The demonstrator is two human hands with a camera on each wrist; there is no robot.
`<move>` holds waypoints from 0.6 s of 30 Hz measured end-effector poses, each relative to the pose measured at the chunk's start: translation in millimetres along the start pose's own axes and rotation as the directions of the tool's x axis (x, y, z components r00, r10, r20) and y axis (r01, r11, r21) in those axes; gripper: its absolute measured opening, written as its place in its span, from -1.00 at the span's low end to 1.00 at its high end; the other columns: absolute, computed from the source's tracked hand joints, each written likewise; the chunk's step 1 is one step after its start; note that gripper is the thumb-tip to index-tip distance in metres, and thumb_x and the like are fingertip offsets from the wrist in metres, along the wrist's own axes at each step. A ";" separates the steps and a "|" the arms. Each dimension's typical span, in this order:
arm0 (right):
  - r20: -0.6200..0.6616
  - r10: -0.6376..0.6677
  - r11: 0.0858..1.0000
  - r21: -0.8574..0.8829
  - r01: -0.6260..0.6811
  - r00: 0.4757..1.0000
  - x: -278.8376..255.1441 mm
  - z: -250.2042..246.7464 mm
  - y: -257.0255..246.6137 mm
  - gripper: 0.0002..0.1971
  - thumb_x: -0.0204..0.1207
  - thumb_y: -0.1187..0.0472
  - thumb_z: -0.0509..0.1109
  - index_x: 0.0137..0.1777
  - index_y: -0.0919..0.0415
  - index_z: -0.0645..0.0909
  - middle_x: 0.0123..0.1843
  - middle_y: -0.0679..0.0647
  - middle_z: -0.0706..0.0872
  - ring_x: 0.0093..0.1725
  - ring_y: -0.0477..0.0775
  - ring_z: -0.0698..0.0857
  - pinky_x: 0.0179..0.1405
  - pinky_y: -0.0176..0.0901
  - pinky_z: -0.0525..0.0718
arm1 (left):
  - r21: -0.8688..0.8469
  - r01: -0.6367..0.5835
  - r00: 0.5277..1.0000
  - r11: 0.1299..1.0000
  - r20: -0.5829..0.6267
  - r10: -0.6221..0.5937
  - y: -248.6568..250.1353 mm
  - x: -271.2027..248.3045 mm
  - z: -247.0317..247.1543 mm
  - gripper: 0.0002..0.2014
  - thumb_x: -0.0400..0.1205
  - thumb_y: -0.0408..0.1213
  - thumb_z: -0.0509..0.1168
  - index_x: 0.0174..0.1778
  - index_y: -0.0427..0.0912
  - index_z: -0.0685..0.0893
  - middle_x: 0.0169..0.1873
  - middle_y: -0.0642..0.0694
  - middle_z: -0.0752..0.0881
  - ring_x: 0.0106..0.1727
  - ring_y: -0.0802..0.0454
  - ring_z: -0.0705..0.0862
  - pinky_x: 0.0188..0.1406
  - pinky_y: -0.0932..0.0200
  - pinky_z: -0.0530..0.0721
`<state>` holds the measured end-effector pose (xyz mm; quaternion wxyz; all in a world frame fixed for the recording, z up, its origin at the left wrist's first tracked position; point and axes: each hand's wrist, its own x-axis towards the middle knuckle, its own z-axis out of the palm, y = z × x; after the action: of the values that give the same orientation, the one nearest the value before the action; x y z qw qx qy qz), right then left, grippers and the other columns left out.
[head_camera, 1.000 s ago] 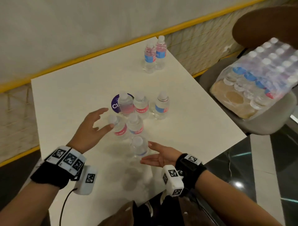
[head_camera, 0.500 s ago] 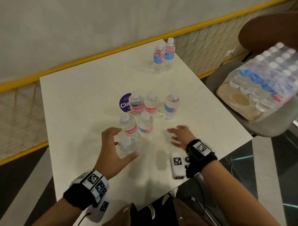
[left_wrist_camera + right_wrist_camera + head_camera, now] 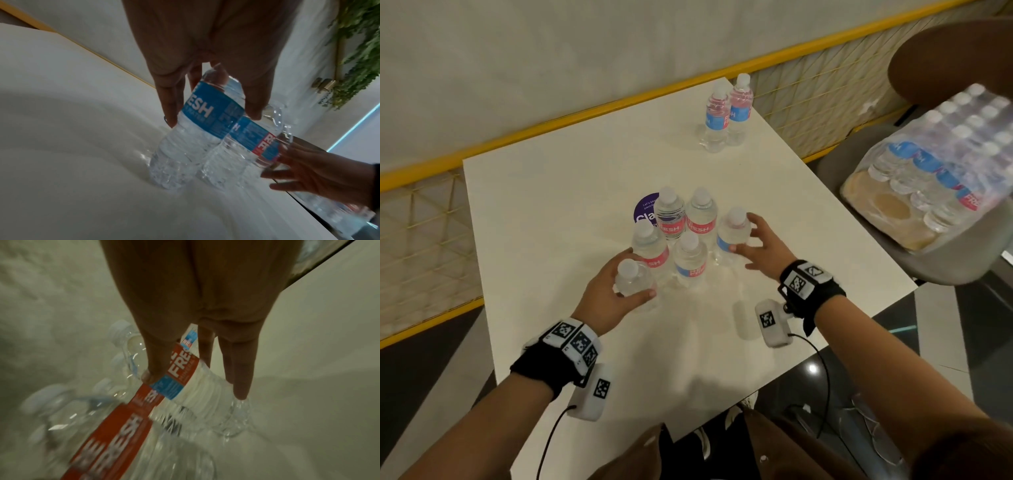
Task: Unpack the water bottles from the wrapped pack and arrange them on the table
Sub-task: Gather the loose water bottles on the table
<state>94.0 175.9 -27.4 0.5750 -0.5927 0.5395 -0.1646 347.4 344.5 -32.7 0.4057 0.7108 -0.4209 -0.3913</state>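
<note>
We are viewing a white desk [image 3: 558, 212] with six water bottles grouped at its centre. Our left hand [image 3: 606, 294] is gripping the nearest bottle [image 3: 633, 284] of the group, with the fingers [image 3: 170, 104] and thumb curling around its upper body; the left wrist view is showing its base resting on the desk, just beside a neighbouring bottle [image 3: 246, 154]. Our right hand [image 3: 767, 250] is closing on the rightmost bottle [image 3: 732, 236], with the thumb and fingers [image 3: 238, 369] spreading around its label; in the right wrist view both are touching the bottle, which is standing upright on the desk. Between the two gripped bottles, four more bottles [image 3: 688, 240] are standing upright in a tight cluster, touching or nearly touching one another, and partly covering a round purple sticker [image 3: 645, 212]. Two further bottles [image 3: 726, 116] are standing side by side near the far corner of the desk, well apart from the group. The wrapped pack [image 3: 941, 164] is lying tilted on a grey chair [image 3: 945, 253] to the right of the desk, with many bottles remaining inside the film.
</note>
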 end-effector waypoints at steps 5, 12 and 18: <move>0.121 0.000 0.999 0.049 -0.006 0.993 -35.1 24.3 13.9 -0.35 0.40 0.15 0.56 0.30 -0.34 0.26 0.42 0.00 0.47 0.23 0.16 0.67 0.02 0.11 0.74 | 0.020 0.012 1.000 1.000 -0.025 -0.012 -3.9 12.5 -9.8 -0.43 0.38 -0.29 0.58 0.18 0.27 0.52 0.23 0.13 0.64 0.27 0.03 0.58 -0.03 0.36 0.58; 0.193 -0.049 0.996 0.079 0.034 0.980 -71.5 61.4 19.4 -0.40 0.35 0.16 0.60 0.20 -0.36 0.36 0.33 -0.02 0.52 0.23 0.15 0.64 -0.23 -0.08 0.69 | 0.050 0.033 0.999 0.998 -0.010 -0.032 -0.8 13.1 -14.4 -0.37 0.16 0.19 0.51 0.16 0.30 0.52 0.09 0.14 0.70 0.18 0.03 0.67 0.23 0.06 0.62; 0.210 -0.140 0.990 0.038 0.135 0.968 -74.7 101.8 13.0 -0.30 0.33 0.16 0.62 0.42 -0.08 0.37 0.19 -0.13 0.56 0.26 0.00 0.58 0.07 -0.17 0.60 | 0.052 0.024 1.000 0.998 -0.009 -0.024 -1.3 10.6 -12.4 -0.35 0.18 0.20 0.51 0.20 0.23 0.51 0.11 0.07 0.70 0.20 -0.02 0.67 0.26 -0.06 0.64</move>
<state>144.1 292.2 -35.8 0.6233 -0.6360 0.4308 -0.1464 362.6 338.3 -31.6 0.3843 0.7277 -0.4205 -0.3820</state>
